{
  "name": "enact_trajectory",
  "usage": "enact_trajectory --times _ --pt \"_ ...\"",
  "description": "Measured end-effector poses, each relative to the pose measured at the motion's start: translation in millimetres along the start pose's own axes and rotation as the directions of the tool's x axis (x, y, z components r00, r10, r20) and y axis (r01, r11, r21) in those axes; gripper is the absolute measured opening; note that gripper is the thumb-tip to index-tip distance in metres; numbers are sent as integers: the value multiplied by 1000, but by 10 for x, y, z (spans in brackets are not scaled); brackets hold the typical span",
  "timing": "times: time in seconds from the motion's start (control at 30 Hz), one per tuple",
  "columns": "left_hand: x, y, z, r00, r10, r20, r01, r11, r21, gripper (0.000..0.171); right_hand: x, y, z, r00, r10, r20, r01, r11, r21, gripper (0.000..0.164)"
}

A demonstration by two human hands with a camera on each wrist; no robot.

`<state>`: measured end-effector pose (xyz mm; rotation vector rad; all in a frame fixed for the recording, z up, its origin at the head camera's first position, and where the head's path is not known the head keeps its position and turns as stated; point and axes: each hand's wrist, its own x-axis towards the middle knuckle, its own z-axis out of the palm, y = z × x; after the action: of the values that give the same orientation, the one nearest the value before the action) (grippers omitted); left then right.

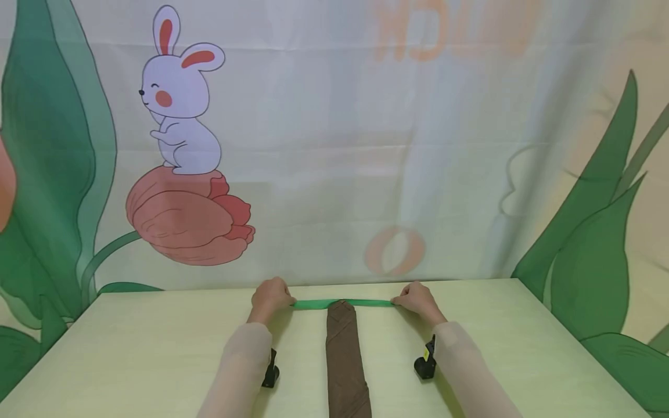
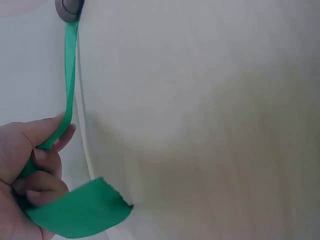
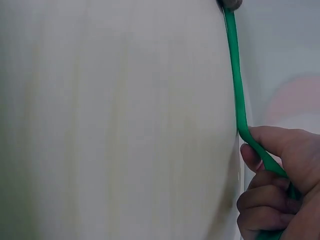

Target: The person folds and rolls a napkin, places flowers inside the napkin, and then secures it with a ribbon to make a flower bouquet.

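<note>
A green ribbon (image 1: 313,304) runs taut from side to side at the far end of a long brown wrapped bundle (image 1: 347,360). My left hand (image 1: 272,299) pinches the ribbon's left stretch between thumb and forefinger. In the left wrist view, the other fingers curl over it and a loose ribbon tail (image 2: 80,212) sticks out below them. On the opposite side my right hand (image 1: 418,301) pinches the ribbon, its remaining fingers curled in the right wrist view, where the strip (image 3: 237,75) leads up to the bundle's tip (image 3: 233,4). The bundle's end hides part of the ribbon's middle.
The pale yellow table (image 1: 157,348) ends at a printed cloth backdrop (image 1: 313,145) just beyond both hands. A black wrist camera (image 1: 270,371) shows beside the left sleeve, and another black camera (image 1: 425,366) beside the right sleeve.
</note>
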<state>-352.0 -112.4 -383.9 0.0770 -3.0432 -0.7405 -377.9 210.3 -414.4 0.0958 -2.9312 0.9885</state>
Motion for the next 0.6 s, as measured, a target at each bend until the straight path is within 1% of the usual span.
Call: enact_trajectory --times 0.1,0.23,0.4,0.5,0.6 --pt "25 25 40 1000 -8 -6 8 1000 23 19 2 33 -17 1000 7 -6 -7 1000 9 33" --pt "42 -65 47 999 -40 -17 42 996 78 17 7 -32 59 1000 6 10 -6 999 32 34" --pt "30 -161 -14 998 -66 -6 66 992 111 16 11 -145 117 999 13 35 -14 1000 23 34" --pt "19 -188 -39 998 -66 1 65 991 118 15 21 -172 126 999 3 54 -4 1000 15 35" --pt "3 -168 -52 999 -44 9 42 993 114 15 15 -147 109 999 -3 55 2 1000 6 36"
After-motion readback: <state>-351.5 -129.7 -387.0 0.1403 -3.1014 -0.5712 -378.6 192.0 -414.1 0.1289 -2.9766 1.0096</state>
